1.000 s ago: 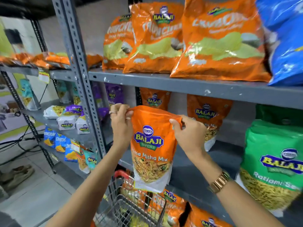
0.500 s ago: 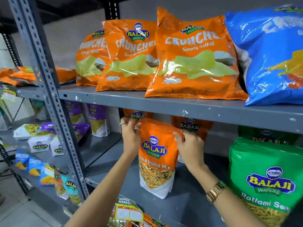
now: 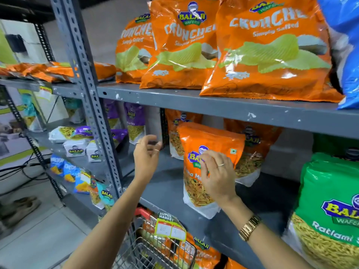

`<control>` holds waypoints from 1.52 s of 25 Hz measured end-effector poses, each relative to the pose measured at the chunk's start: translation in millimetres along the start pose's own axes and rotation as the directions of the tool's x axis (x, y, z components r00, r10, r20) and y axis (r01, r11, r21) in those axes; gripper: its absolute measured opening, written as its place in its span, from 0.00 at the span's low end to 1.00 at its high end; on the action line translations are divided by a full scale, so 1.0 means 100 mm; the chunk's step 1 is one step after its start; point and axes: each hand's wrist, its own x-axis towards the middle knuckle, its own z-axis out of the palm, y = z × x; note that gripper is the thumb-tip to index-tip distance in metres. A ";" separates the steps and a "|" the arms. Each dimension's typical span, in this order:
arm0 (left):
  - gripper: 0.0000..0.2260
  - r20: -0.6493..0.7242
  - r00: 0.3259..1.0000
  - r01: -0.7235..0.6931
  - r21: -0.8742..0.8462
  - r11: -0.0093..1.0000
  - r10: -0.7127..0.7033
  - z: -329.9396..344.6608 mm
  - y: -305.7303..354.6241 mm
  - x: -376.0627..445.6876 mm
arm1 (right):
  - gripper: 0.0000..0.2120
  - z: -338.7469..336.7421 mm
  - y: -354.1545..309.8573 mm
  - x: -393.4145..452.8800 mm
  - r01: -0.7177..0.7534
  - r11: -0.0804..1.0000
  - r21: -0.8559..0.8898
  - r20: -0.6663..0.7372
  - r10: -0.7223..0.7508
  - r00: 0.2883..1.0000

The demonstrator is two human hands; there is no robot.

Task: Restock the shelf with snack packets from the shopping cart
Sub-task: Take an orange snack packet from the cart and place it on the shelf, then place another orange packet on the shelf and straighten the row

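An orange Balaji Mitha Mix packet (image 3: 211, 140) stands upright on the grey middle shelf (image 3: 167, 189), in front of two matching orange packets (image 3: 252, 138). My right hand (image 3: 215, 175) hovers over its front with fingers loosely curled, holding nothing. My left hand (image 3: 145, 158) is to the left of the packet, off it, fingers apart. At the bottom, the wire shopping cart (image 3: 155, 251) holds orange snack packets (image 3: 200, 253) and carries a yellow price tag.
Large orange Crunchex bags (image 3: 268, 55) fill the upper shelf, with a blue bag (image 3: 347, 55) at the right. A green Ratlami Sev bag (image 3: 330, 210) stands at the right of the middle shelf. A perforated grey upright (image 3: 87, 94) splits the rack; purple and white packets (image 3: 77, 140) lie left.
Both hands held the Mitha Mix packet by its top corners and set it on the middle shelf. Now they have let go and drawn back a little; the packet stands alone.
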 end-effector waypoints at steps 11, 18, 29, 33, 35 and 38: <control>0.02 0.028 0.945 0.295 0.350 0.889 -0.325 -1.46 -1.32 -1.01 | 0.11 0.70 -1.19 -0.82 -0.157 0.963 0.220 0.619 -0.013 0.785; 0.07 0.043 0.847 0.445 0.489 0.750 -0.530 -2.17 -1.90 -1.82 | 0.14 1.06 -2.01 -1.43 -0.255 0.903 0.345 0.848 -0.184 0.497; 0.16 0.279 0.514 0.377 0.776 0.505 -0.811 -2.74 -2.42 -2.63 | 0.33 1.55 -2.80 -2.08 -0.193 0.931 0.310 0.951 -0.304 0.060; 0.11 0.365 0.463 0.146 0.868 0.476 -0.808 -2.77 -2.50 -2.77 | 0.19 1.53 -2.80 -2.19 -0.102 0.962 0.255 0.967 -0.253 0.033; 0.10 0.356 0.499 0.169 0.854 0.492 -0.790 -2.77 -2.53 -2.84 | 0.14 1.49 -2.75 -2.24 -0.066 0.973 0.221 0.975 -0.220 0.029; 0.08 0.311 0.567 0.345 0.751 0.563 -0.762 -2.76 -2.54 -2.84 | 0.12 1.43 -2.63 -2.26 -0.053 0.977 0.207 0.973 -0.200 0.111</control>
